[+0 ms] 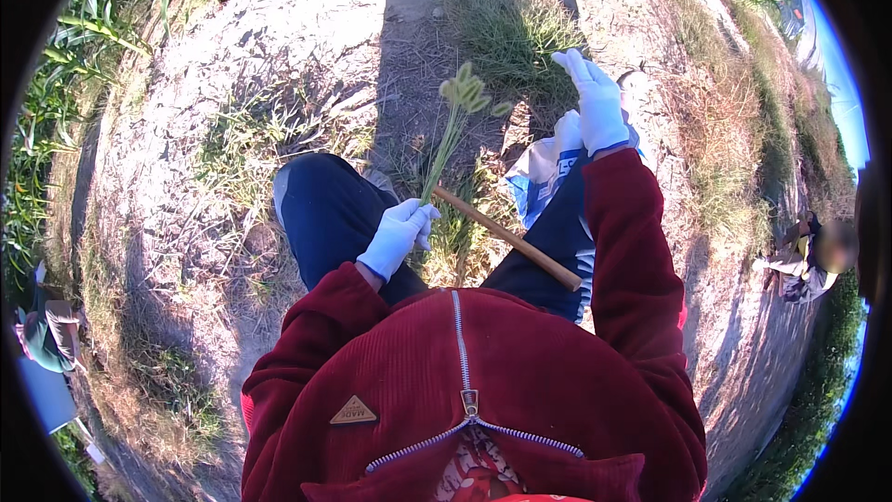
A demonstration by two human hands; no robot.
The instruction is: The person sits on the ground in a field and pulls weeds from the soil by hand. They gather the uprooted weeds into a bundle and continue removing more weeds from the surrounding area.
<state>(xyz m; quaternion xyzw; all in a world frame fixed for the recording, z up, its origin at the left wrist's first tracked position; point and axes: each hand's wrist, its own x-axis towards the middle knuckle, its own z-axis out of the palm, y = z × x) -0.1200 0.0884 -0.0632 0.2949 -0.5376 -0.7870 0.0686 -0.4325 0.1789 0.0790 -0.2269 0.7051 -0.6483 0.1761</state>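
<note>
My left hand (398, 236), in a white glove, is closed on the stems of a bunch of green foxtail grass (449, 129), whose fuzzy seed heads point away from me. A wooden handle (512, 240) slants across my lap from near the stems to my right thigh; what its far end joins is hidden. My right hand (592, 101), also gloved in white, is raised beyond my right knee with its fingers extended and nothing visible in it. Beneath and beside it lies a white and blue plastic sack (540, 178) bearing printing.
Dry soil with straw surrounds me, and a green grass tuft (516, 35) grows ahead in my shadow. Leafy crop plants (90, 35) line the left. One person (812, 261) is low at the far right, another (52, 331) at the far left.
</note>
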